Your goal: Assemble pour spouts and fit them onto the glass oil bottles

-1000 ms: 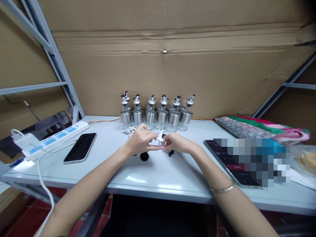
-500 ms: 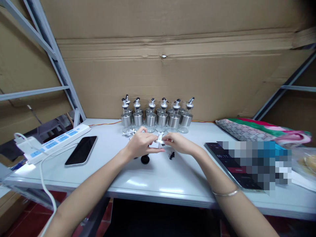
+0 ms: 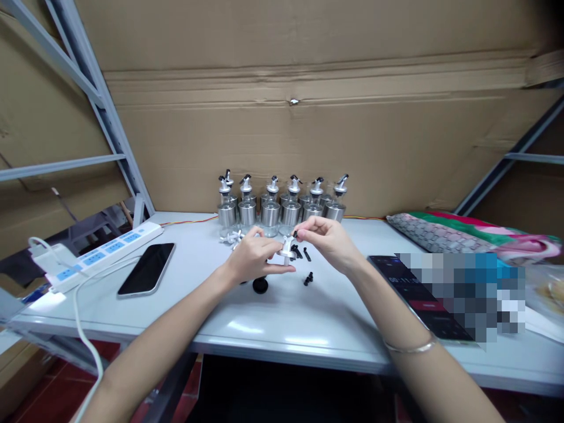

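A: Pourer cap (image 3: 285,251), white and silver, is pinched in the left hand (image 3: 254,258), just above the surface (image 3: 282,317), in front of the bottle row.

B: And the right hand (image 3: 328,242)?

A: Fingertips closed on a small black stopper (image 3: 295,234), held just above the cap's spout. More loose black stoppers (image 3: 307,277) lie beside the hands, and a black round piece (image 3: 259,285) sits under the left wrist.

B: Handling?

A: Light, rigid, probably plastic with a metal collar (smooth, so likely slippery). Best held by the collar, as the left hand has it. The stopper is tiny; a fingertip pinch is the only hold.

B: Surroundings?

A: Glass dispenser bottles (image 3: 282,205) with steel bands stand against the cardboard (image 3: 308,135). Spare white caps (image 3: 232,237) lie near them. Phone (image 3: 147,269) and power strip (image 3: 103,254) sit to the left, a tablet (image 3: 418,294) to the right, folded cloth (image 3: 462,232) behind it.
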Demonstrator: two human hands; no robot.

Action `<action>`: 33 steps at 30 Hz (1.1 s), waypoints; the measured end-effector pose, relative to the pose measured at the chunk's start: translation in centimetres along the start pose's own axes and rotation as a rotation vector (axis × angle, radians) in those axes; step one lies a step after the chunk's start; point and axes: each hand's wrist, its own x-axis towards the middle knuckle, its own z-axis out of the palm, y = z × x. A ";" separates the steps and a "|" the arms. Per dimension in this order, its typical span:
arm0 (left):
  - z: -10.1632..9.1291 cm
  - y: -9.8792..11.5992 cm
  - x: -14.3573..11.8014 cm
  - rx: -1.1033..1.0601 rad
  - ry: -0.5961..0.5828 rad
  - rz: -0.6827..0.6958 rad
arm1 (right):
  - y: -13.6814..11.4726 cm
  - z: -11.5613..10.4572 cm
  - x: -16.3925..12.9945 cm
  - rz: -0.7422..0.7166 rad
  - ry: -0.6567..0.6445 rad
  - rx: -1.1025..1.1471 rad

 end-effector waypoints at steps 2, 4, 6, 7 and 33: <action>0.0 0.0 -0.1 0.010 -0.031 -0.013 | 0.0 0.3 0.0 -0.010 0.005 0.009; 0.1 -0.1 -0.2 0.022 -0.054 -0.026 | -0.1 0.4 -0.1 -0.020 -0.005 0.008; 0.1 -0.1 -0.2 0.026 -0.054 -0.025 | -0.2 0.3 -0.2 -0.028 -0.029 0.009; 0.1 -0.1 -0.2 0.026 -0.046 -0.020 | -0.3 0.2 -0.2 -0.030 -0.043 0.008; 0.2 -0.5 -0.2 0.068 -0.078 0.040 | -0.5 -0.1 -0.3 -0.093 -0.046 -0.095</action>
